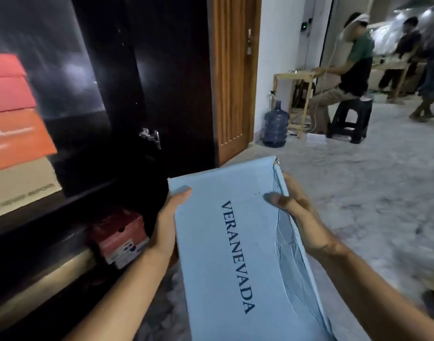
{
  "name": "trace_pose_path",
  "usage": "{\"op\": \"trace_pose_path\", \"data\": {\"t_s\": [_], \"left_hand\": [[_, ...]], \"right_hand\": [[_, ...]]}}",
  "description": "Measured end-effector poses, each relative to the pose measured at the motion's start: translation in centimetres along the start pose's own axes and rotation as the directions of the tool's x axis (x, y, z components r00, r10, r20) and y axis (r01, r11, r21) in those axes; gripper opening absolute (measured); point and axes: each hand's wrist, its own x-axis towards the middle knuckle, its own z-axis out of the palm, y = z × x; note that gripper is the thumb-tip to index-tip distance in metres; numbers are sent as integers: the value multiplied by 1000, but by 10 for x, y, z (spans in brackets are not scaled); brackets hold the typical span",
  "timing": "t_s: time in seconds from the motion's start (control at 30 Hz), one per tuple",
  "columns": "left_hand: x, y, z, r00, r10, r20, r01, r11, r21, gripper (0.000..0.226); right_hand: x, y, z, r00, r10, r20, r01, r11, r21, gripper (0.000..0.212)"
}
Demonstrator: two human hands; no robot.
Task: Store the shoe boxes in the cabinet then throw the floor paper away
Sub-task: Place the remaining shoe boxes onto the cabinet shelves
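A light blue shoe box (225, 244) printed VERANEVADA fills the lower middle, held between both hands above the floor. My left hand (166, 222) grips its left edge, thumb on the lid. My right hand (299, 217) grips the torn right edge, thumb on top. The dark cabinet (127, 82) stands open to the left. Inside at the far left is a stack of red, orange and tan boxes (14, 124). A red shoe box (120, 237) sits low in the cabinet, just left of my left wrist.
A wooden door (233, 77) stands right of the cabinet. A blue water jug (275, 125) rests by the wall. A person sits on a black stool (350, 119) at a small wooden table; others stand farther back. Grey floor stretches to the right.
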Motion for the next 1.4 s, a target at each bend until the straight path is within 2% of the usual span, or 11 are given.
{"op": "trace_pose_path", "data": {"t_s": [0.13, 0.23, 0.43, 0.53, 0.67, 0.77, 0.87, 0.97, 1.17, 1.3, 1.4], "left_hand": [[7, 49, -73, 983, 91, -158, -94, 996, -11, 42], [29, 88, -117, 928, 153, -339, -163, 987, 2, 21], [92, 138, -168, 863, 207, -462, -159, 977, 142, 36], [122, 140, -184, 881, 147, -450, -70, 981, 182, 36], [158, 110, -226, 852, 58, -521, 71, 972, 224, 102], [133, 97, -210, 842, 195, -503, 21, 920, 391, 99], [111, 79, -209, 801, 355, -483, -64, 852, 520, 93], [92, 66, -214, 789, 529, -312, -125, 636, 761, 76], [106, 64, -249, 756, 650, 74, -22, -89, 996, 50], [130, 77, -255, 754, 635, 168, 43, -303, 952, 51], [145, 78, -259, 757, 637, 146, 158, -395, 905, 52]], "right_hand": [[35, -5, 78, 978, 68, 199, -74, 997, 22, 57], [50, 9, 107, 916, 203, 347, -244, 966, 80, 69], [59, 48, 131, 858, 342, 382, -437, 878, 195, 105], [72, 52, 162, 861, 382, 337, -486, 813, 321, 80], [104, 54, 202, 855, 464, 233, -518, 743, 424, 41], [128, 55, 226, 835, 522, 173, -544, 739, 399, 23], [158, 55, 247, 825, 545, 148, -561, 763, 321, 31], [189, 62, 267, 809, 572, 134, -586, 771, 249, 50], [237, 92, 301, 819, 564, 107, -574, 803, 158, 72], [258, 100, 317, 877, 451, -165, -475, 867, -151, 114], [269, 94, 330, 938, 302, -171, -340, 898, -280, 90]]}}
